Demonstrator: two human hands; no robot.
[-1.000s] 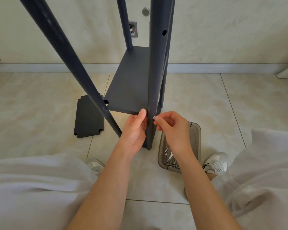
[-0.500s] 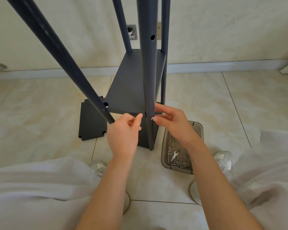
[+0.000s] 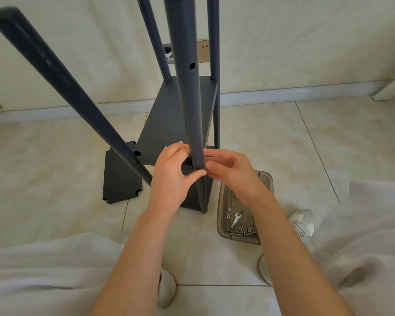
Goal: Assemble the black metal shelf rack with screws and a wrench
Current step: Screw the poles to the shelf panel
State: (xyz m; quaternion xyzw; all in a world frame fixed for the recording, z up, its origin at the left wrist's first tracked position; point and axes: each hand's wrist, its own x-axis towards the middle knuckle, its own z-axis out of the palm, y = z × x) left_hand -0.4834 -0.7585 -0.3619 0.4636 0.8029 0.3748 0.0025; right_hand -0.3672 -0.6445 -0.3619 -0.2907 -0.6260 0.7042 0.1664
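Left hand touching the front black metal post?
Touching. Head view: the left hand grips the front black metal post, thumb across it.

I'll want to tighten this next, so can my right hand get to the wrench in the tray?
Probably yes. The wrench lies uncovered in the open tray just beside your right wrist, with nothing over it. Your right hand is at the post now, so it must leave that first.

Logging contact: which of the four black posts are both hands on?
The near centre post, with the side hole; left hand and right hand meet on it.
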